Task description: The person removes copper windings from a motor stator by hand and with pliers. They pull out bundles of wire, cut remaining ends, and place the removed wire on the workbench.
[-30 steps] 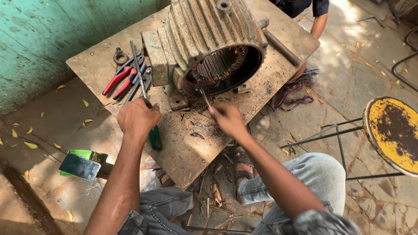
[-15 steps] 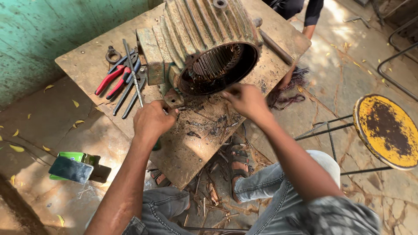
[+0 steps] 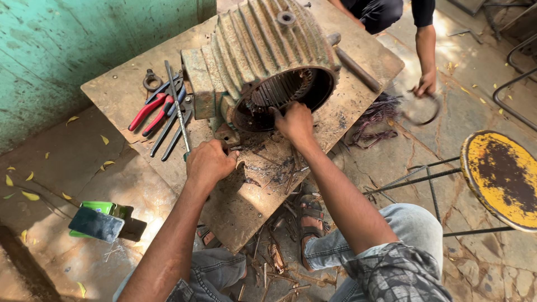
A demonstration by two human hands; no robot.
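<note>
Both hands work at the ribbed motor housing [image 3: 263, 61] lying on the tabletop [image 3: 112, 95]: right hand [image 3: 295, 122] curled at its open mouth, left hand [image 3: 210, 162] fisted by its foot, stripped scraps [image 3: 274, 168] already lying below.

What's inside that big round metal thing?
Inside the motor shell you can see a ring of thin metal slots. The right hand reaches into the opening and covers the lower part; deeper in is too dark.

Bright daylight from two o'clock — hard shadows fall toward eight; sharp focus, slight wide-angle stretch at edges.
</note>
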